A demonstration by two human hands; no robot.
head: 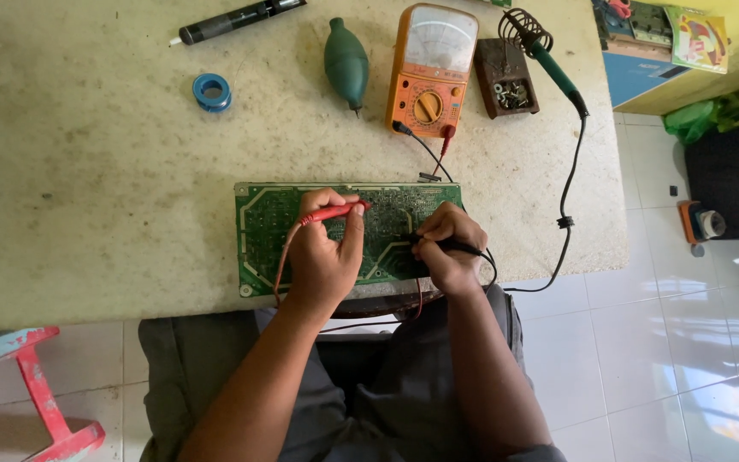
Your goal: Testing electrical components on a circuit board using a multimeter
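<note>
Green Circuit Board Under Two Probes

Green rectangular circuit board [263,231] lies flat at the near edge of the worn beige table [87,188]. Left hand [325,257] is closed around the red probe [335,211], its tip lying over the board centre. Right hand [448,248] is clamped on the black probe [464,248] at the board's right part. Orange analogue multimeter [429,73] stands behind the board, leads running to both probes.

A worn, speckled worktable [87,171] stands on glossy white floor tiles [643,342] (daylight reflects off them).
</note>
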